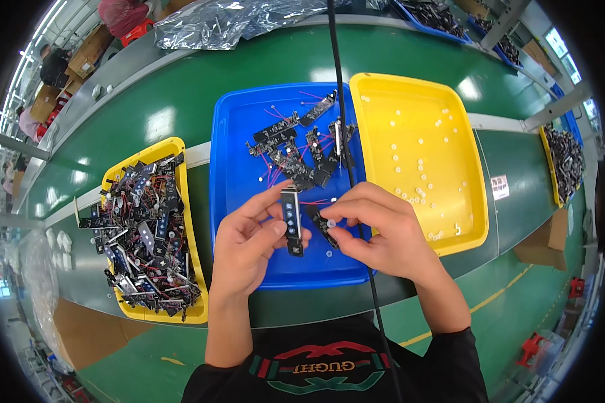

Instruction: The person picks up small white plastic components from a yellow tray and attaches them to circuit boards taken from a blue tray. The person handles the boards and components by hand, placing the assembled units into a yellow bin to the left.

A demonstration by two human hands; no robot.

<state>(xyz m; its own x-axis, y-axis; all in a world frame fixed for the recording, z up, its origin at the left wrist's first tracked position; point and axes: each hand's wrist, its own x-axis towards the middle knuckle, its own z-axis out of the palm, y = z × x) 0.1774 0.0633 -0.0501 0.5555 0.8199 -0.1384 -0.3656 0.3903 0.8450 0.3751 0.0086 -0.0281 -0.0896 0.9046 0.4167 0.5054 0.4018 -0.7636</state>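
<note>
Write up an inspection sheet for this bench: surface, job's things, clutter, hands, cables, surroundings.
Surface: green bench top, glossy with light glare.
Job's things: narrow black circuit strip in the left hand; small white round part and a dark piece pinched by the right hand, over the blue tray.
Clutter: left yellow tray heaped with black boards and red wires; right yellow tray dotted with white round parts; loose boards in the blue tray.
Hands: both bare, both gripping.
Cables: black cable crossing the view vertically.
Surroundings: silver foil bags, cardboard boxes, further trays at right.
</note>
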